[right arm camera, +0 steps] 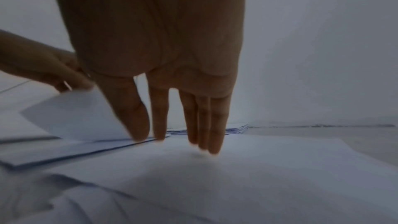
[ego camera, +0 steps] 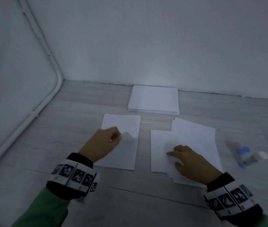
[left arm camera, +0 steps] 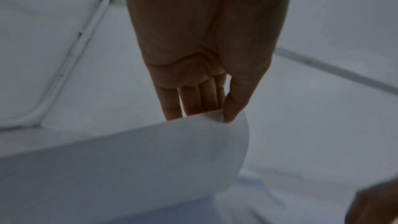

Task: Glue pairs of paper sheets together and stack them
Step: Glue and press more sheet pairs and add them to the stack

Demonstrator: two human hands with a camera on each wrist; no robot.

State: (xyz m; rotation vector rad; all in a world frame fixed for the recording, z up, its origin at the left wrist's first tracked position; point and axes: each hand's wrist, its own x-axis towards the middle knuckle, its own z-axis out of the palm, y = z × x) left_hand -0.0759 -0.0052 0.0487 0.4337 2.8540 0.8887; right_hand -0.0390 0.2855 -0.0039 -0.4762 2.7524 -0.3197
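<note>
Three lots of white paper lie on the grey wooden floor (ego camera: 80, 199) near the corner of two pale walls. Farthest off, close to the back wall (ego camera: 162, 43), sits a squared stack (ego camera: 153, 100). Nearer, on the left, lies a small pile (ego camera: 121, 154), and on it the left hand (ego camera: 103, 144) pinches the top sheet (ego camera: 130, 135): the left wrist view shows the thumb pressed on one face of the lifted sheet (left arm camera: 133, 156) and the fingers (left arm camera: 192, 100) behind the other, the paper curling up and over from the pile below. From the head view the raised part is a bent flap just right of the knuckles, with the remainder of the pile flat under and ahead of the wrist. On the right a loose, fanned spread of sheets (ego camera: 193, 140) lies slightly askew, with a single sheet (ego camera: 158, 149) overlapping its left side. The right hand (ego camera: 190, 161) rests there with nothing in its grasp; the right wrist view shows its fingers (right arm camera: 160, 113) straight and pointing down, tips touching the paper (right arm camera: 258, 168). The two hands are near each other but apart, a strip of bare floor between the two piles. Right of the fanned sheets, just off their edge, lies a blurred glue bottle (ego camera: 248, 157) with a blue part and a white cap, on its side. Both wrists wear bands printed with black-and-white squares over green sleeves (ego camera: 43, 208).
</note>
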